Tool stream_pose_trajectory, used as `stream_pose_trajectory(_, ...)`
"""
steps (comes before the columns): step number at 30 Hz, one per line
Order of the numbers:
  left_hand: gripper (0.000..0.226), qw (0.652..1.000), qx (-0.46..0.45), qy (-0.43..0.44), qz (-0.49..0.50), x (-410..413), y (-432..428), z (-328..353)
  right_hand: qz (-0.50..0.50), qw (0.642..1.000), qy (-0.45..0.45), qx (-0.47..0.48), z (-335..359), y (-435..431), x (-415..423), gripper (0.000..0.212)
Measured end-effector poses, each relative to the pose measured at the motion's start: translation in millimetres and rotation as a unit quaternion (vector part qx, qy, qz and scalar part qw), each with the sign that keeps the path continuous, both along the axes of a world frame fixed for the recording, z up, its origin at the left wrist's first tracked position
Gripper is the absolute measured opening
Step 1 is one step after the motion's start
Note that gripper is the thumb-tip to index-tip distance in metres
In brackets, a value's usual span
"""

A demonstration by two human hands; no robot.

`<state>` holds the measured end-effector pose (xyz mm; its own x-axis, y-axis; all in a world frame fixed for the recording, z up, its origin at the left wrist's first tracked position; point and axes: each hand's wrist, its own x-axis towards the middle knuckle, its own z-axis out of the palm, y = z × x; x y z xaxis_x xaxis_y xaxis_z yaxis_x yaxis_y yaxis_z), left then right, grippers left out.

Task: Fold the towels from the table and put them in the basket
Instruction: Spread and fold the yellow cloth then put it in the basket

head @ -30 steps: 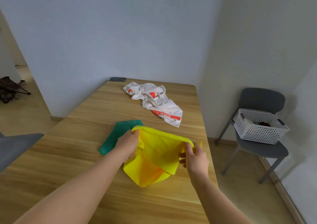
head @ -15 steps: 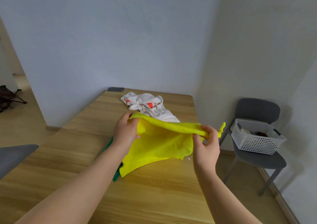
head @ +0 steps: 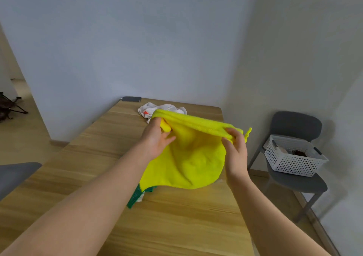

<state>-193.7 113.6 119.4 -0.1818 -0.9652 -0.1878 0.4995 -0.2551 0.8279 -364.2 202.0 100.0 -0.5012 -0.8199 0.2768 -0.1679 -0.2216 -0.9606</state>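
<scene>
A yellow towel (head: 188, 157) hangs in the air above the wooden table (head: 176, 226), stretched by its top edge. My left hand (head: 157, 138) pinches its left corner and my right hand (head: 235, 147) grips the top edge near the right corner. Under its lower edge a green towel (head: 135, 196) lies on the table, mostly hidden. A crumpled white towel with red marks (head: 149, 109) lies at the far end, partly behind the yellow one. The white perforated basket (head: 292, 161) stands on a grey chair to the right of the table.
A dark phone (head: 131, 99) lies at the table's far left corner against the wall. The grey chair (head: 298, 181) stands in the room's right corner. Another grey chair's seat (head: 15, 173) pokes in at the left. A dark folding object (head: 9, 106) sits on the floor, far left.
Both hands have lifted the yellow towel off the table and pulled its top edge out straight. It now hangs in front of the white towel and covers most of the green one.
</scene>
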Motion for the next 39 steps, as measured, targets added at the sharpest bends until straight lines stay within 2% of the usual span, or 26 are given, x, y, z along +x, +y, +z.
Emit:
stream_pose_trajectory(3,0.043,0.996,-0.091,-0.003,0.004,2.7,1.6,10.1,-0.005,0.999,-0.033,-0.041,5.4,3.0,-7.4,0.038)
stream_pose_trajectory(5,0.038,0.992,-0.125,-0.027,0.003,6.7,7.2,3.2,-0.014,0.997,-0.054,-0.045,-0.1,9.6,-9.4,0.033)
stream_pose_trajectory(7,0.028,0.985,-0.137,-0.102,0.008,11.7,13.0,-15.8,-0.042,0.997,-0.069,-0.016,-12.2,19.7,-8.7,0.023)
stream_pose_trajectory(9,0.029,0.957,-0.138,-0.253,0.022,18.9,20.1,-46.0,-0.09,0.993,-0.045,0.066,-30.6,33.2,-9.0,0.018)
stream_pose_trajectory(10,0.031,0.927,-0.145,-0.345,0.013,23.6,25.3,-63.9,-0.099,0.987,-0.02,0.123,-42.8,40.4,-10.2,0.016)
stream_pose_trajectory(12,0.031,0.833,-0.172,-0.524,-0.032,33.6,41.5,-99.1,-0.065,0.961,0.055,0.263,-74.1,54.7,-12.4,0.015)
stream_pose_trajectory(15,0.029,0.697,-0.179,-0.679,-0.146,47.3,72.8,-146.8,0.051,0.89,0.153,0.426,-123.2,74.2,-15.5,0.013)
stream_pose_trajectory(18,0.028,0.594,-0.172,-0.734,-0.28,61.8,99.6,-180.2,0.155,0.81,0.177,0.538,-145.1,93.4,-14.5,0.009)
stream_pose_trajectory(24,0.043,0.474,-0.119,-0.749,-0.448,73.8,109.1,-185.3,0.236,0.69,0.146,0.669,-141.6,106.1,-17.6,0.026)
stream_pose_trajectory(26,0.043,0.473,-0.086,-0.729,-0.487,69.9,104.6,-178.9,0.23,0.677,0.187,0.673,-143.6,102.8,-17.9,0.021)
stream_pose_trajectory(27,0.044,0.483,-0.069,-0.721,-0.492,67.2,102.5,-177.0,0.215,0.694,0.22,0.651,-146.3,99.9,-17.3,0.021)
stream_pose_trajectory(29,0.054,0.531,-0.052,-0.716,-0.45,61.2,100.7,-176.1,0.169,0.75,0.289,0.571,-150.1,94.4,-13.4,0.019)
stream_pose_trajectory(30,0.053,0.553,-0.063,-0.722,-0.411,58.2,100.8,-178.8,0.142,0.77,0.317,0.535,-150.2,93.8,-10.3,0.016)
stream_pose_trajectory(32,0.039,0.565,-0.135,-0.736,-0.348,53.1,105.2,-185.4,0.104,0.784,0.382,0.478,-148.5,95.9,-2.4,0.023)
stream_pose_trajectory(33,0.024,0.566,-0.165,-0.736,-0.334,51.1,108.2,-190.8,0.116,0.783,0.405,0.457,-150.8,97.6,0.5,0.027)
stream_pose_trajectory(34,0.021,0.563,-0.186,-0.731,-0.339,49.9,111.1,-196.2,0.147,0.772,0.425,0.45,-155.4,99.9,2.9,0.033)
stream_pose_trajectory(36,0.062,0.53,-0.19,-0.729,-0.388,49.2,120.0,-208.3,0.218,0.726,0.457,0.465,-165.0,107.5,6.8,0.047)
stream_pose_trajectory(38,0.084,0.491,-0.185,-0.742,-0.418,48.7,127.6,-215.4,0.253,0.687,0.479,0.485,-173.9,115.9,7.0,0.057)
stream_pose_trajectory(39,0.088,0.479,-0.191,-0.749,-0.417,49.7,130.3,-217.7,0.255,0.682,0.49,0.48,-178.3,119.7,5.7,0.06)
